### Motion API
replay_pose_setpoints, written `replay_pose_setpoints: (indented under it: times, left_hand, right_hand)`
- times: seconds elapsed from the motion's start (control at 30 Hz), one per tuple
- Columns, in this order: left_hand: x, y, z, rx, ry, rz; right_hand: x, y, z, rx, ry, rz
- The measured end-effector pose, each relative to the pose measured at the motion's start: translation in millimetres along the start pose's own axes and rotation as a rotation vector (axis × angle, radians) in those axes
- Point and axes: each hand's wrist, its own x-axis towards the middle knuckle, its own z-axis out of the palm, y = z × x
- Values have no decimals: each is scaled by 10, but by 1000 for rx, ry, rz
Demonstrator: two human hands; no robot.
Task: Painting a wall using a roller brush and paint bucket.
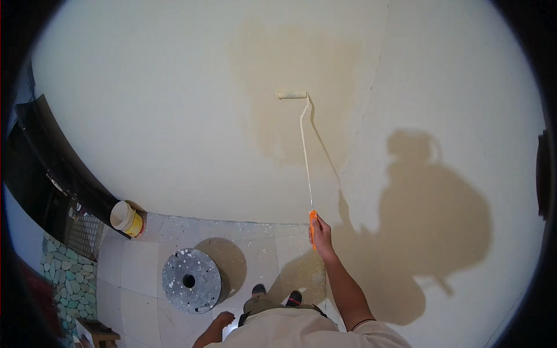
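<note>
My right hand (321, 232) grips the orange handle (313, 226) of a long-framed paint roller. Pale paint coats most of its thin metal rod (304, 143). The cream roller sleeve (292, 95) lies level against the wall (174, 108), within a darker beige patch (300, 61) that looks like wet paint. Down by my left side hangs my left hand (225, 319), apart from anything around it. Its fingers look curled, but they are too small to make out clearly.
A paint-spattered grey spool (174, 278) with a central hole stands on the tiled floor (139, 265). Against the wall's left end sits a white-and-yellow bucket (126, 219), beside a dark doorway frame (82, 191). A wooden stool (102, 332) is at lower left.
</note>
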Motion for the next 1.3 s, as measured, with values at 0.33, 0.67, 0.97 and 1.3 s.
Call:
replay_pose_setpoints:
  times: [0.33,0.67,0.97,1.3]
  left_hand:
    - [-128,364,77,-226,191,126]
    - [411,-517,59,196,137,677]
    - [64,180,-21,-336,155,97]
    - [-79,306,-40,-291,114,62]
  right_hand:
    - [-714,1024,-226,-37,53,292]
    - [-431,671,19,-22,21,75]
    - [-99,185,51,11,81,-24]
    - [-753,1025,-218,-76,138,342]
